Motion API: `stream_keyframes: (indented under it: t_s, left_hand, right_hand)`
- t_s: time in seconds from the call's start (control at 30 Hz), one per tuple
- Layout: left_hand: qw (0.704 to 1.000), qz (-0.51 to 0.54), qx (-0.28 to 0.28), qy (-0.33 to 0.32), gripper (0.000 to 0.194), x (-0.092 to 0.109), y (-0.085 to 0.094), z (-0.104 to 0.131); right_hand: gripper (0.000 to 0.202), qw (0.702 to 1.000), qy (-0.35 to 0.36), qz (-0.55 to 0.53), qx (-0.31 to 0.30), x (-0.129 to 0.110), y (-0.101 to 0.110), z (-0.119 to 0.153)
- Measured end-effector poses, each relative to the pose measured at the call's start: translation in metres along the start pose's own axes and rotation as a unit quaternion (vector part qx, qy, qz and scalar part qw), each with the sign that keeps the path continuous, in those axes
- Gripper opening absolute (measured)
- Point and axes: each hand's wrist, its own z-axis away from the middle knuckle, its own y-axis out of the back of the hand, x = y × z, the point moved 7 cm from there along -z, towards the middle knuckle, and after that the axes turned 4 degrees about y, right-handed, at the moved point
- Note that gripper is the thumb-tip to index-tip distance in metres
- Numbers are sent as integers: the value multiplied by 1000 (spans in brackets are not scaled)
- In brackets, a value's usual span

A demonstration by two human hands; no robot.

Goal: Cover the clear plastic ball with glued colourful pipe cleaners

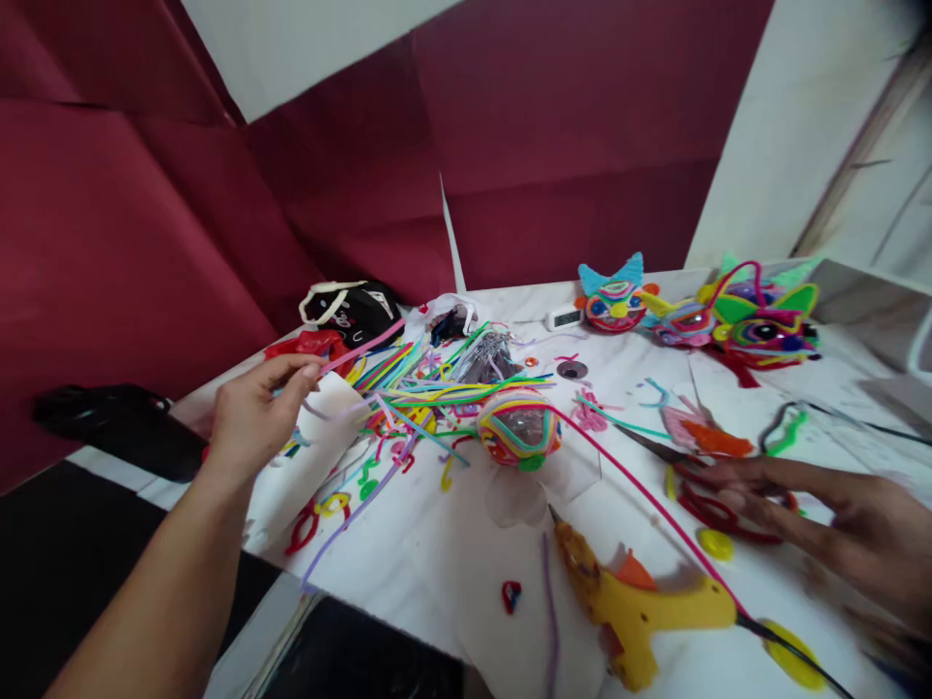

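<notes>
Maroon paper [568, 116] backs the white tabletop [444, 553], as I see it from the head view.

Item: left hand [254, 408], thumb and fingers pinched on one pink strip [364, 348], held above the table's left side, its free end slanting up toward a black bag [360, 316].

Item: right hand [851, 544], at the table's right, fingers bent against the red handles of scissors [655, 447]; whether they grip firmly, I cannot tell. Blades point leftward.

Item: one round craft [520, 427], mid-table, banded in coloured strips, one clear panel.

Item: loose coloured strips [397, 374], heaped left of the round craft.

Item: yellow glue gun [648, 612], lying in front, nozzle toward the round craft.

Item: blue-eared figure [615, 301], at the rear, beside a small white digital display [564, 317]; a green-eared figure [768, 335] stands to its right.
</notes>
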Motion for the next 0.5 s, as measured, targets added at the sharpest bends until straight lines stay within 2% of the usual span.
stream_keyframes:
  t_s: [0.1,0.2,0.27,0.33,0.4,0.5]
  left_hand:
    - [984,161,-26,76,15,5,-20,-13]
    - [952,293,-41,76,15,38,-39,-13]
    - [940,327,-92,42,18,71,-58,-2]
    - [924,341,-170,2,19,107,-79,19]
    - [892,368,-257,-54,15,142,-98,47]
    - [852,356,-345,-167,12,181,-117,86]
  right_hand:
    - [40,992,-19,-88,-84,-6,-10,-1]
    - [38,984,-50,-139,-96,-18,-6,-2]
    - [37,980,-44,-160,-110,-34,-4,-2]
    - [42,970,-13,-228,-84,-58,2,-3]
    - [49,949,12,-307,-71,-82,3,-4]
    - [54,943,65,-327,0,-115,15,-4]
